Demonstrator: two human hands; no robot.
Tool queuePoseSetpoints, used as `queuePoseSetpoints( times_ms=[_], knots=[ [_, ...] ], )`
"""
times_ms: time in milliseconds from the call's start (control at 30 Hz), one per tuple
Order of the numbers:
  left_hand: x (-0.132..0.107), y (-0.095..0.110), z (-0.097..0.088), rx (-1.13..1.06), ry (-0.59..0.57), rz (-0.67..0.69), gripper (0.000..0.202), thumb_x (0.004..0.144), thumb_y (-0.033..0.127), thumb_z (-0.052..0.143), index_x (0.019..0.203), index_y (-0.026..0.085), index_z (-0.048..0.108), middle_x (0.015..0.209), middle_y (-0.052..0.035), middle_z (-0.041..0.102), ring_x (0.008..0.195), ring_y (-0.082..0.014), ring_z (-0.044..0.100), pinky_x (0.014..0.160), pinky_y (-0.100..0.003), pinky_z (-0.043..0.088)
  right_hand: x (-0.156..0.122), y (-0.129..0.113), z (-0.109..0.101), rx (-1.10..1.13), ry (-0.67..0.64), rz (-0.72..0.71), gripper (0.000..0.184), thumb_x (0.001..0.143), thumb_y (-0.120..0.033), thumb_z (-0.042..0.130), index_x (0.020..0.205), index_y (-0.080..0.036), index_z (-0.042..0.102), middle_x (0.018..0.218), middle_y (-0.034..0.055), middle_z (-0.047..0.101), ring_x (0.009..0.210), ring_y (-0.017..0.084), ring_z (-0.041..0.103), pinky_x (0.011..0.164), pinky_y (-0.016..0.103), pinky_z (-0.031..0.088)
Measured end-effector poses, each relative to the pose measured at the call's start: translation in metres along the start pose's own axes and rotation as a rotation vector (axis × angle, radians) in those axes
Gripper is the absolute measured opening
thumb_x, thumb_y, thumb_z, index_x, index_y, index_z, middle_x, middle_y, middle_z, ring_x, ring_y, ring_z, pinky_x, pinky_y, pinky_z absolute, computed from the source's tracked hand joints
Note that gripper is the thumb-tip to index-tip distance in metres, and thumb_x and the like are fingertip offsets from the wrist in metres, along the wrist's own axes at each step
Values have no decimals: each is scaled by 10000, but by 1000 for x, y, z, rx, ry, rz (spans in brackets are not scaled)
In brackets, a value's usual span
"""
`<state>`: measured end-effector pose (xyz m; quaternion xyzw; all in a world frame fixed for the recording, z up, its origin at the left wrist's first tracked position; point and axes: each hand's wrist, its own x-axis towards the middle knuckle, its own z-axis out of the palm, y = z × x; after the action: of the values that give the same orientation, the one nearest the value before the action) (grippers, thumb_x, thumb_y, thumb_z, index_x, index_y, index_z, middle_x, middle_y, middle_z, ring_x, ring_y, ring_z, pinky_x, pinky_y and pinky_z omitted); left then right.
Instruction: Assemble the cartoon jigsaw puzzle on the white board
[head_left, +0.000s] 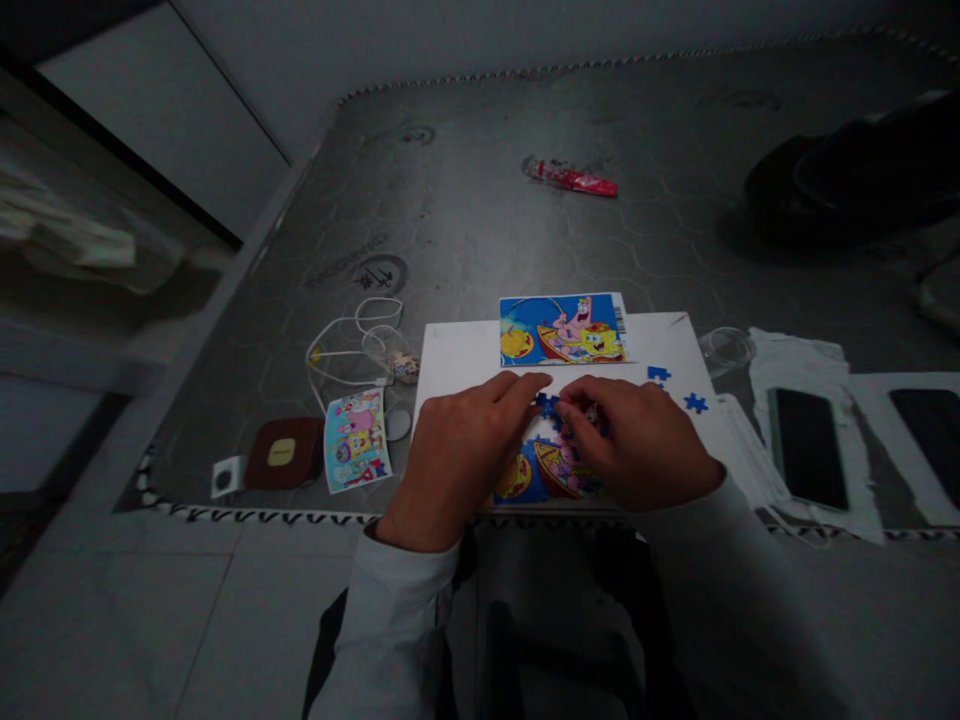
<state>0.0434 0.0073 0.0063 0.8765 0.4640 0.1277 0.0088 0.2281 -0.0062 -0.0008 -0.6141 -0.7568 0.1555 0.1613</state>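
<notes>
A partly joined jigsaw puzzle (551,468) with a blue, yellow and pink cartoon picture lies on a white board (454,350). At its upper edge, blue puzzle pieces (549,405) show between my fingertips. My left hand (472,440) is closed, its fingers together and their tips at the left end of those pieces. My right hand (637,430) pinches a blue piece at the right end between thumb and forefinger. Both hands hide parts of the puzzle. Above them lies a picture card (562,330) with the cartoon scene.
Loose blue pieces (696,403) lie right of my right hand. A phone (808,448) rests on white cloth farther right. On the left are another cartoon card (358,440), a brown case (283,453) and a white cable (341,350). A red wrapper (577,180) lies farther back.
</notes>
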Motion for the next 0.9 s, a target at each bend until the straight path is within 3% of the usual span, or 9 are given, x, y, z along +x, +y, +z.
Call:
queuePoseSetpoints(
  times_ms=[167,400,900],
  knots=[
    [-1,0,0,-19,13,6,195,994,289,549,1165,263,639,1079,8,757,838,-173,725,530,-275,387,1,-1,-3,-14,-51,35,203,946,-309,507,938,-202,680,856,50,732,771,233,649,705,356,374],
    [0,-1,2,-21,-55,-38,205,983,373,561,1126,258,653,1047,2,755,824,-188,719,540,-282,383,2,0,-3,-74,-92,26,288,979,-291,437,1013,-189,704,936,83,751,838,265,676,735,379,384],
    [1,-2,5,13,-169,-161,223,932,457,617,1027,257,646,971,9,719,764,-221,686,531,-301,300,2,1,-5,-117,-146,64,263,967,-323,477,1010,-218,714,959,45,753,882,263,680,761,389,417]
  ],
)
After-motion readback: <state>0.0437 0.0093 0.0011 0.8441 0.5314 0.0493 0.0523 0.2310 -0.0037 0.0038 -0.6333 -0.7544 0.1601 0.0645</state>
